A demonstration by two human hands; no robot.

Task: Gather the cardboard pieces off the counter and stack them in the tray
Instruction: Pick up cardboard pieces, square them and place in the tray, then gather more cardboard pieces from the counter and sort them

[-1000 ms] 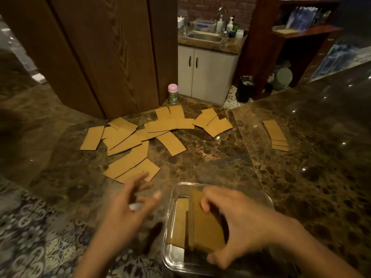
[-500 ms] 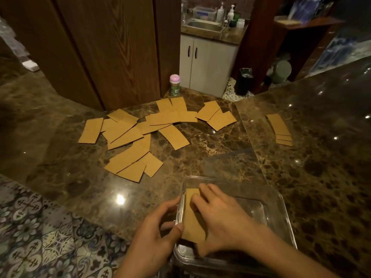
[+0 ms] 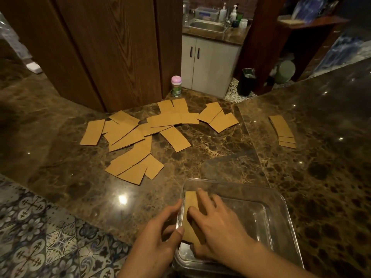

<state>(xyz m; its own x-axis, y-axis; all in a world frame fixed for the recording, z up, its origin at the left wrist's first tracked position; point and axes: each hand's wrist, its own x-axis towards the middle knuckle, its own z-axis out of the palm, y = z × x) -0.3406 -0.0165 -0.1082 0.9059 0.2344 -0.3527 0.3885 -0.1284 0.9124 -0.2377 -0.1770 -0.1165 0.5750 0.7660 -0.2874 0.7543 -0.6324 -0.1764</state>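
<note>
Low in the frame, pressing the cardboard stack [image 3: 190, 199] down with the right grip [image 3: 218, 223] — fingers lying fairly straight across the top, pushing rather than clasping. Pinching the left wall of the clear tray [image 3: 251, 217] with the left grip [image 3: 158, 243], thumb at the rim and fingers outside, after hovering free over the tabletop [image 3: 200, 157] a second ago. Having shifted the stack too: from standing on edge nearer the tray's middle to leaning snug against that left wall. Probably finishing this batch, then, and freeing both for another reach. Leaving plenty behind — a fan of loose pieces [image 3: 140, 149] overlapping across the middle of the frame, plus a small neat group [image 3: 282, 129] at centre right, well apart. Looking at flat tan strips, thin and matte, long edges slightly curved, all much alike.
</note>
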